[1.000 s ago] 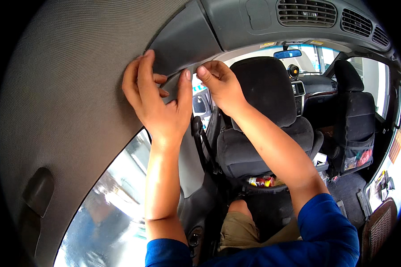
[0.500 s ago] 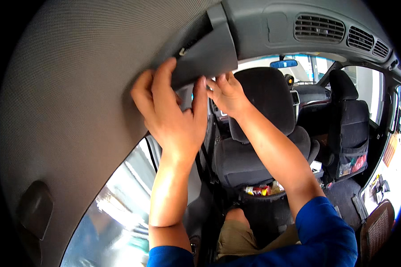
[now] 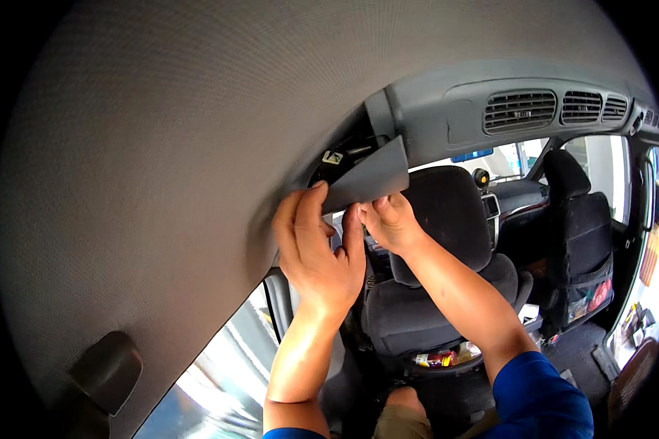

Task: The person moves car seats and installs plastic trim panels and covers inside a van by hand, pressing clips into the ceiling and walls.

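Observation:
A grey plastic trim panel (image 3: 371,174) hangs tilted at the edge of the car's headliner, its upper edge away from the roof. My left hand (image 3: 311,252) is closed on the panel's near end, fingers curled over its upper edge and thumb beneath. At the lower edge, my right hand (image 3: 392,222) pinches the panel near its far corner; some of its fingertips are hidden behind it. A dark gap above the panel shows a white clip (image 3: 332,158) and black parts that look like wiring.
The grey headliner (image 3: 168,146) spreads over the left and top. A roof vent (image 3: 520,111) sits at upper right. Ahead stand two black front seats, the nearer with a headrest (image 3: 447,219). A dark plastic cover (image 3: 110,372) is at lower left, beside a bright window.
The gap above the trim panel has widened, exposing more of the white clip and dark parts. The view has shifted, so everything sits lower. Both hands keep their hold.

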`<action>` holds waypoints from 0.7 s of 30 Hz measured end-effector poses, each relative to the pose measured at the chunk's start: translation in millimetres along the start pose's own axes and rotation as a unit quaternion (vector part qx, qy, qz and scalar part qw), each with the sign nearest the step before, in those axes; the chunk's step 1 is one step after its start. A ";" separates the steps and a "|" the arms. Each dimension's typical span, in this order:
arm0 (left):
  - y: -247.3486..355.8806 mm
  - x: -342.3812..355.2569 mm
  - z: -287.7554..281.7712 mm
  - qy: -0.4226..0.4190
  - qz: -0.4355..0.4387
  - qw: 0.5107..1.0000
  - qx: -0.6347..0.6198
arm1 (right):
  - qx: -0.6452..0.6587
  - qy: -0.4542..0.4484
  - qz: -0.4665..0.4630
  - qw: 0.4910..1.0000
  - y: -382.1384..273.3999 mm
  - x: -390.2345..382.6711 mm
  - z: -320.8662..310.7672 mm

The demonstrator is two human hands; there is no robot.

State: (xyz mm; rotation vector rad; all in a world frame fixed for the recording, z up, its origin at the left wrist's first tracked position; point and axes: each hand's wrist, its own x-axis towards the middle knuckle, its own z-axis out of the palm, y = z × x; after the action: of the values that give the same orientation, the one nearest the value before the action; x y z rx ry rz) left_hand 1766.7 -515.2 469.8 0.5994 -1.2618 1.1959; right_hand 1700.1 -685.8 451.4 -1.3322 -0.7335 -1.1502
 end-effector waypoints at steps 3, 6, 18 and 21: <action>3.3 3.2 0.5 -0.027 -0.005 0.999 0.036 | 0.002 0.030 0.005 1.000 2.3 -0.7 5.4; 16.9 6.1 13.5 -0.073 -0.072 0.994 -0.025 | -0.036 0.076 -0.034 0.996 -11.0 -3.1 -6.0; 24.9 49.1 -19.6 -0.312 -0.174 0.932 0.060 | -0.008 0.092 -0.048 0.995 -7.5 -8.8 -5.1; 16.2 58.5 -27.2 -0.344 -0.089 0.925 0.136 | 0.012 0.087 -0.061 0.994 -4.7 -4.2 -6.9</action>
State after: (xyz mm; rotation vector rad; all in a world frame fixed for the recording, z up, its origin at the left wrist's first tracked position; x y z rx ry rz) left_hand 1755.0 -465.8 512.9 1.3981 -1.5789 1.0432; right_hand 1693.1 -691.0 448.2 -1.1632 -0.7063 -1.3337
